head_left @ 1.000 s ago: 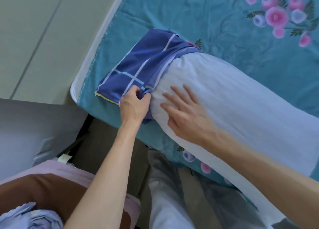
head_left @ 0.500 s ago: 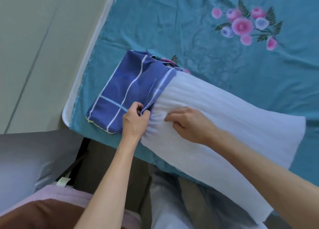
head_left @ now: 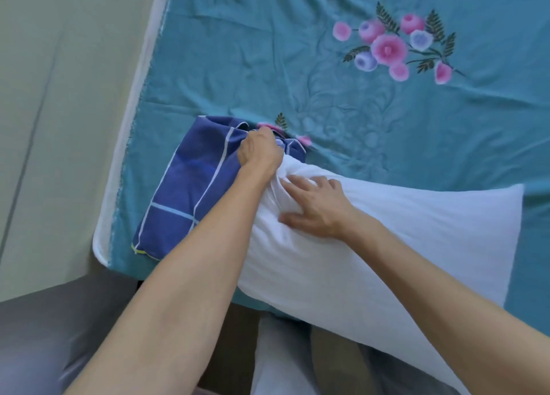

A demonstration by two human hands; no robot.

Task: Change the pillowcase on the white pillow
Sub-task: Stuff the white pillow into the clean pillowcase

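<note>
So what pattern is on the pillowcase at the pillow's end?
The pillowcase is dark blue with thin white and pale blue check lines, seen in the head view.

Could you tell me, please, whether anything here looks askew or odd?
Only the blue checked pillowcase: it sits bunched over one end of the white pillow, gathered in the left hand, while the right hand presses the pillow. Nothing looks damaged.

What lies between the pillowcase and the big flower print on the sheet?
In the head view, only bare, wrinkled teal sheet lies between the pillowcase and the big flower print; a small flower motif sits right beside the pillowcase.
</note>
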